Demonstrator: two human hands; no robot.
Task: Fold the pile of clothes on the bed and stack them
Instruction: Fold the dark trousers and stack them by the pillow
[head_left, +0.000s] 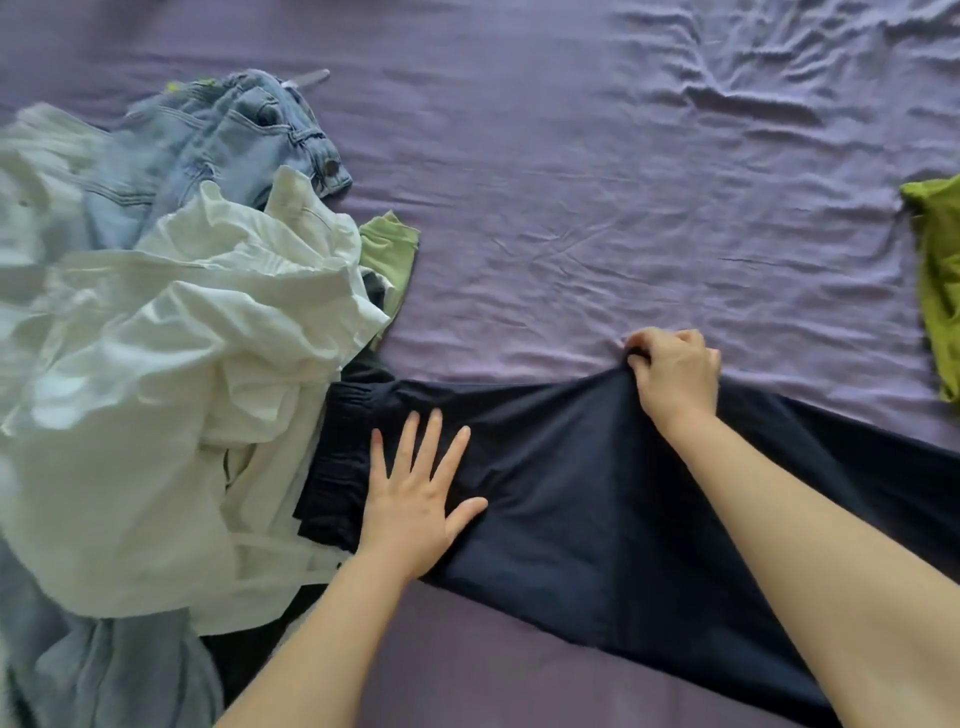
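Dark navy cotton trousers (597, 493) spread flat on the wrinkled purple bedsheet (571, 208), both hands on them.

Left hand (421, 499) lies palm-down near the elastic waistband, fingers straight and fanned wide. Right hand (672, 371) has its fingers curled, pinching a bunch of the far edge. The crumpled pile is just to the left: white shirt (171, 364), light blue denim jeans (218, 140), pale green piece (389, 249). An olive green garment (940, 280) sits well apart at the right edge.
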